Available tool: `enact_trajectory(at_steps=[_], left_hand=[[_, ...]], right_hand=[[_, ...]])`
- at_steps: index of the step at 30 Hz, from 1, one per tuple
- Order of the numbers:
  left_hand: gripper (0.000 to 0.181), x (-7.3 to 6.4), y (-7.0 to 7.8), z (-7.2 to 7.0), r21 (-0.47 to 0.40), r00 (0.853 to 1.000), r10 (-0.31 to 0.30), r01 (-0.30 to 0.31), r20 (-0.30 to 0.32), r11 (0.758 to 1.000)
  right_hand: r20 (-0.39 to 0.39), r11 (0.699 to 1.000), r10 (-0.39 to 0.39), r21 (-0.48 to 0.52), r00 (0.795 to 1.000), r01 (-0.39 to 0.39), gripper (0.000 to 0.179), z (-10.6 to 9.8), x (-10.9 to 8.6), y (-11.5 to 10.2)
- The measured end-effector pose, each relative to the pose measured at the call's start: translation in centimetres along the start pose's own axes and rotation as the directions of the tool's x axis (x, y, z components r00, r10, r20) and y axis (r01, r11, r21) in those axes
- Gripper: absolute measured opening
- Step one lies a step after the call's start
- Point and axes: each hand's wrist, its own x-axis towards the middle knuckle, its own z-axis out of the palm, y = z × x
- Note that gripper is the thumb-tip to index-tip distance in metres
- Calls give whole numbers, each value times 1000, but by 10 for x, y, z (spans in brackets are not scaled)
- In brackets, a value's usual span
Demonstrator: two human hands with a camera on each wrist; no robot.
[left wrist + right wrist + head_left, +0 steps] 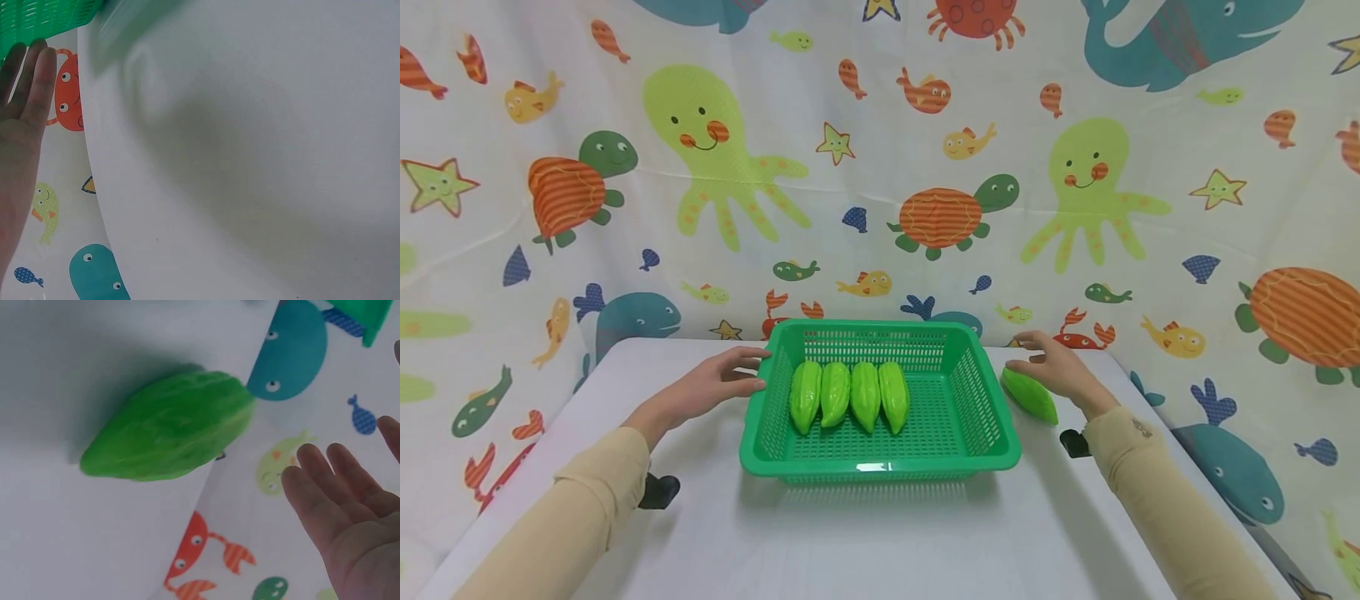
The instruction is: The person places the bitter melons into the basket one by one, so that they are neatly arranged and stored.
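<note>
A green plastic basket [880, 468] with slotted sides stands on the white table. In its left half lie several bright green, ridged, pointed vegetables [865, 396], like bitter melons, side by side. My left hand [703, 387] is at the basket's left rim, fingertips right by it and fingers loosely extended. One more bitter melon [169, 428] lies on the table to the right of the basket. Above its far end hovers my right hand [1052, 367], fingers relaxed and spread, holding nothing. In the right wrist view that hand [356, 512] appears apart from the melon.
A white cloth [865, 192] printed with sea animals hangs behind the table and round its sides. The white tabletop [880, 542] runs toward me in front of the basket. Dark wrist devices [658, 492] show below both sleeves.
</note>
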Motion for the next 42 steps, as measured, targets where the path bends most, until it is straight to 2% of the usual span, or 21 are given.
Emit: enact_trajectory(at_steps=[7, 17, 25, 33, 42], left_hand=[[67, -1, 3, 1, -5, 1000, -8, 8, 0, 1000], [68, 0, 1, 1, 6, 1000, -18, 18, -3, 1000], [68, 0, 0, 0, 12, 1000, -16, 16, -8, 1000], [68, 1, -1, 0, 20, 1000, -9, 10, -9, 1000], [68, 2, -2, 0, 19, 1000, -3, 3, -9, 1000]], right_hand=[[3, 998, 64, -28, 998, -64, 59, 3, 1, 25], [61, 999, 34, -43, 998, -32, 53, 11, 2, 55], [99, 995, 97, -25, 990, -95, 53, 16, 7, 67], [123, 998, 63, -22, 990, -60, 49, 22, 14, 73], [125, 996, 57, -70, 990, -49, 47, 27, 18, 74]])
